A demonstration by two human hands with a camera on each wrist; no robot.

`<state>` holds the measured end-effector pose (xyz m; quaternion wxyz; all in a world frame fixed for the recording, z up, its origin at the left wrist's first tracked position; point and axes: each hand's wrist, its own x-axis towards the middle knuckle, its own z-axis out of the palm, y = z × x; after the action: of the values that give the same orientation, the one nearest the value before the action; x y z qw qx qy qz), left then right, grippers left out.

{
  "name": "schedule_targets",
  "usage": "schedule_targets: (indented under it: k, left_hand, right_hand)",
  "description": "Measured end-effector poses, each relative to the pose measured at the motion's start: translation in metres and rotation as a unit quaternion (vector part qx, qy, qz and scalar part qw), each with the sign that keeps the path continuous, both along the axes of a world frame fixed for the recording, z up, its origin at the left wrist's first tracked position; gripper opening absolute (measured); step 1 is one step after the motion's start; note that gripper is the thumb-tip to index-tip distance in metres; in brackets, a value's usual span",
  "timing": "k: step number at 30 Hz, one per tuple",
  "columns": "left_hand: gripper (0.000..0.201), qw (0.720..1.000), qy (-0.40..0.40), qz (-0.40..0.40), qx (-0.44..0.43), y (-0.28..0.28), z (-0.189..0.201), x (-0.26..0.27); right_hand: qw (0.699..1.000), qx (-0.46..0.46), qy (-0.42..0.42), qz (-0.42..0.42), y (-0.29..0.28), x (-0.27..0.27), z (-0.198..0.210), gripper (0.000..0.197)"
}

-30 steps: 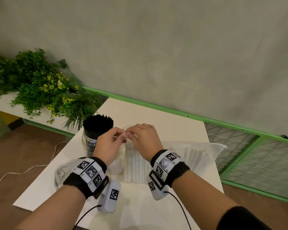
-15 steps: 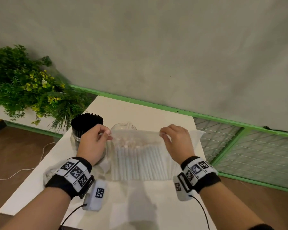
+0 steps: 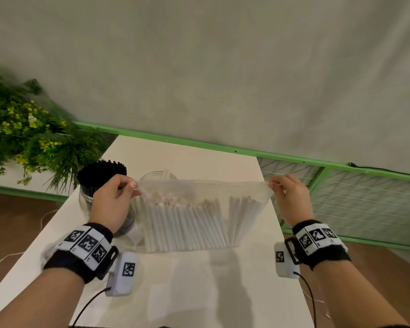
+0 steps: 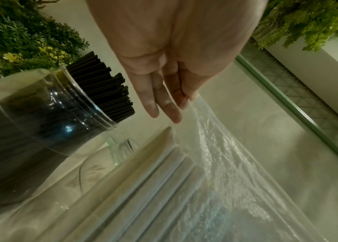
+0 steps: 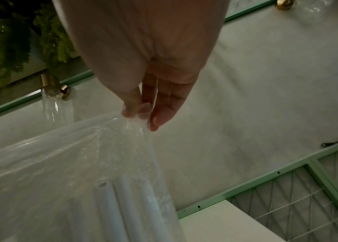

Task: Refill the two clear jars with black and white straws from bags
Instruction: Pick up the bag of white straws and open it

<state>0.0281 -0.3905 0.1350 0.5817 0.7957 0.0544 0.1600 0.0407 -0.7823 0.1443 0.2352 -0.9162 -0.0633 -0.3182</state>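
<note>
A clear plastic bag (image 3: pixel 199 192) full of upright white straws (image 3: pixel 187 226) stands on the white table (image 3: pixel 199 292). My left hand (image 3: pixel 114 197) pinches the bag's top left corner and my right hand (image 3: pixel 287 195) pinches its top right corner, so the top edge is stretched wide between them. In the wrist views the left hand (image 4: pixel 176 101) and right hand (image 5: pixel 141 113) each pinch the film (image 5: pixel 81 155). A clear jar (image 3: pixel 88 197) packed with black straws (image 3: pixel 102 171) stands behind my left hand. A second clear jar (image 3: pixel 158 175) shows behind the bag, mostly hidden.
A green leafy plant (image 3: pixel 26 138) with yellow flowers sits on a ledge left of the table. A green-framed wire rack (image 3: pixel 365 197) runs along the right and back. A grey wall rises behind. A crumpled clear bag (image 3: pixel 45 252) lies under my left wrist.
My hands, first pinching together at the bag's top middle, have pulled apart sideways to its two corners. The bag now stands stretched wide, and the view has shifted right.
</note>
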Motion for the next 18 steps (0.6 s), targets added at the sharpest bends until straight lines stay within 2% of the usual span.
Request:
schedule_targets:
  k: [2, 6, 10, 12, 14, 16, 18]
  left_hand:
    - [0.013, 1.0, 0.003, 0.0, -0.001, 0.0, 0.0, -0.001]
    - [0.012, 1.0, 0.009, -0.002, 0.0, 0.0, 0.0, -0.002]
    - [0.012, 1.0, 0.013, 0.001, -0.003, 0.002, -0.003, -0.004]
    - [0.013, 1.0, 0.019, 0.001, -0.006, 0.003, -0.004, -0.004]
    - [0.013, 1.0, 0.022, 0.004, -0.005, 0.002, -0.004, -0.005]
    - [0.012, 0.999, 0.022, 0.02, 0.035, 0.002, -0.002, -0.004]
    - [0.015, 0.99, 0.012, 0.041, 0.131, 0.0, 0.002, -0.001]
  right_hand:
    - [0.999, 0.035, 0.002, 0.001, 0.002, -0.002, 0.001, 0.011]
    - [0.986, 0.16, 0.047, 0.009, 0.007, -0.004, 0.0, 0.024]
    - [0.971, 0.231, 0.063, -0.003, 0.006, -0.002, -0.007, 0.035]
    - [0.963, 0.262, 0.06, -0.012, 0.007, -0.003, -0.008, 0.033]
    - [0.954, 0.293, 0.062, -0.02, 0.01, -0.006, -0.008, 0.02]
    - [0.946, 0.317, 0.065, -0.017, 0.013, -0.009, -0.007, 0.013]
    - [0.942, 0.329, 0.066, -0.01, 0.015, -0.01, -0.006, 0.014]
